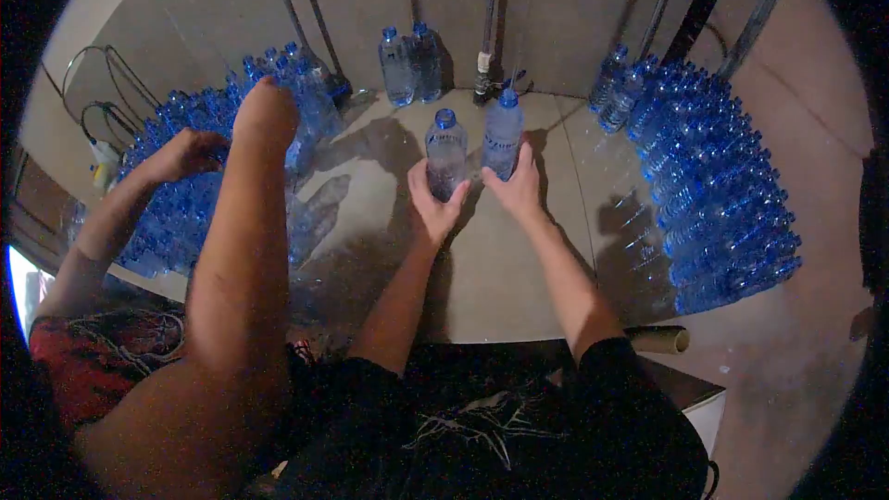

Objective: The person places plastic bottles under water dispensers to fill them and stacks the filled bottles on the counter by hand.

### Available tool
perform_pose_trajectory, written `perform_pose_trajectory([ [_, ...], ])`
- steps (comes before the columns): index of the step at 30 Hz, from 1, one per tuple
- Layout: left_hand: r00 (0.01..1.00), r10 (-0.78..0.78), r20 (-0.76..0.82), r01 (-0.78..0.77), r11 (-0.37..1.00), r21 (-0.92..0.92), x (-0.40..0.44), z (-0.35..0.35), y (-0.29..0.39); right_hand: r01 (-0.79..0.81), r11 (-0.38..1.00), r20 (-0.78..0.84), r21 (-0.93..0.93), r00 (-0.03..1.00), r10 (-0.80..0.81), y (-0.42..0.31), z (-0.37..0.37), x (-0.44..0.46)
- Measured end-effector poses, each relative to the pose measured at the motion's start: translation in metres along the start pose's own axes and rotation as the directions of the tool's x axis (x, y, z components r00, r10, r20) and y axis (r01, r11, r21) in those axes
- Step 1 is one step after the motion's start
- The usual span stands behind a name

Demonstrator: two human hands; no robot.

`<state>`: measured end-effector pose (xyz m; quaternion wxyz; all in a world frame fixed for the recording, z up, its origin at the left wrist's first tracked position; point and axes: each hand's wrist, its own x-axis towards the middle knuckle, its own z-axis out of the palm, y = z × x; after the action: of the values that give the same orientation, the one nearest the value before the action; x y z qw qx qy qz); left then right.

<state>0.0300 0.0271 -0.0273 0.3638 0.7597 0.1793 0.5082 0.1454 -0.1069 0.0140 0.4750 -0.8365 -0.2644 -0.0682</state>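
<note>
In the middle of the head view, my left hand [438, 204] is wrapped round the lower part of a clear plastic bottle [446, 150]. Its neck is blue and dark lettering shows on its side. Just to the right, my right hand [517, 183] grips a second bottle [503, 130] of the same kind, held upright under a thin line that runs down to its mouth. The two bottles stand side by side, a little apart. Whether either has a cap on, I cannot tell.
Two more bottles [411, 65] stand against the back wall. Packed rows of bottles fill the right [713, 185] and the left [176, 213]. A co-worker's arms [243, 250] reach over the left group. Hoses [491, 18] hang down the wall. A pipe end [659, 341] lies at the front edge.
</note>
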Motion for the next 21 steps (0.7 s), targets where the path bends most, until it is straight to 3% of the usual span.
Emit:
perform_pose_trajectory([
  [3,0.998,-0.059,0.029,0.057,0.997,0.047,-0.002,-0.003,0.006,-0.044,0.991,0.022,0.127,0.999,0.042,-0.002,-0.007,-0.007],
  [6,0.999,-0.041,-0.013,0.041,0.999,-0.034,0.000,-0.004,0.012,-0.038,0.995,0.051,0.092,0.998,0.034,-0.002,-0.016,-0.021],
  [9,0.992,-0.128,0.000,0.122,0.948,-0.293,-0.005,0.010,-0.004,0.111,0.984,0.002,0.139,0.994,-0.112,0.007,-0.007,-0.009],
  [12,0.992,-0.120,0.044,0.127,0.960,-0.249,-0.004,0.013,-0.010,0.046,0.996,0.003,0.082,0.999,-0.046,0.011,-0.007,-0.007],
  [15,0.901,-0.272,0.337,0.324,0.940,-0.107,0.018,0.009,0.034,0.053,0.988,-0.062,0.143,0.997,-0.045,0.021,-0.020,-0.031],
  [16,0.917,-0.194,0.348,0.195,0.980,0.033,0.024,0.018,0.034,0.034,0.993,-0.066,0.116,0.997,-0.026,0.018,-0.028,-0.038],
  [21,0.832,-0.334,0.442,0.279,0.942,0.186,0.039,0.041,0.049,0.010,0.999,-0.122,0.036,0.992,-0.005,0.026,-0.046,-0.053],
])
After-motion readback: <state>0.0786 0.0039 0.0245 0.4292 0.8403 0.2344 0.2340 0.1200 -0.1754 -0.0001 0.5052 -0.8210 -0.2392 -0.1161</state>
